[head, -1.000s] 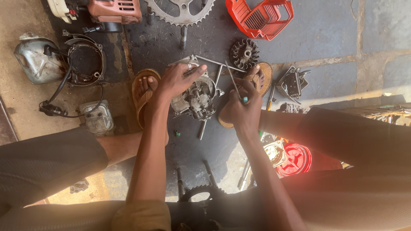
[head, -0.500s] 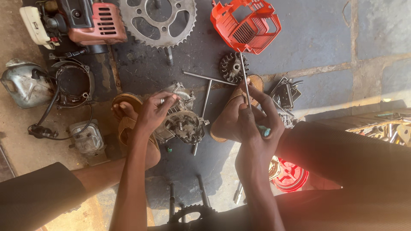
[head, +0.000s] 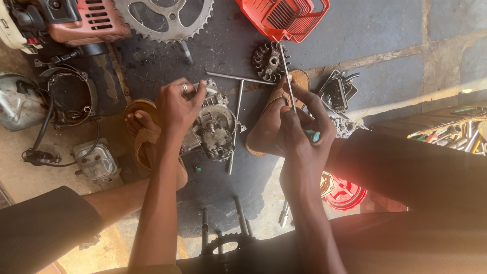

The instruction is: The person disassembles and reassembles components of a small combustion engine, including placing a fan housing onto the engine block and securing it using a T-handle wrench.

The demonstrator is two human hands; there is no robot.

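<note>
- Floor point(head: 385, 35) is grey stone slabs with a dark oily patch in the middle, parts scattered all over it.
- Big toothed sprocket point(head: 165, 18) sits at the top edge, a red slatted cover point(head: 284, 18) to its right, a reddish engine housing point(head: 89, 20) in the top-left corner.
- Small engine block point(head: 215, 129) lies in the middle, between the two sandalled feet, right under the hands.
- Left hand point(head: 177, 106) is clamped over the block's upper left side, fingers curled round it, ring showing. Looks like the bracing hand, so I'd keep it pressing down hard so the block doesn't spin.
- Right hand point(head: 302, 132) is closed around a teal-handled screwdriver point(head: 287, 76), fingertips pinching the thin shaft, which points up and away toward the black finned flywheel point(head: 269, 61). The tip isn't on the block here.
- My take: seat the tip square before twisting, choke up on the shaft like that for control, and go slow or it'll slip.
- Thin T-shaped rod point(head: 238, 101) lies just beside the block, near the green bit point(head: 197, 168) on the floor.
</note>
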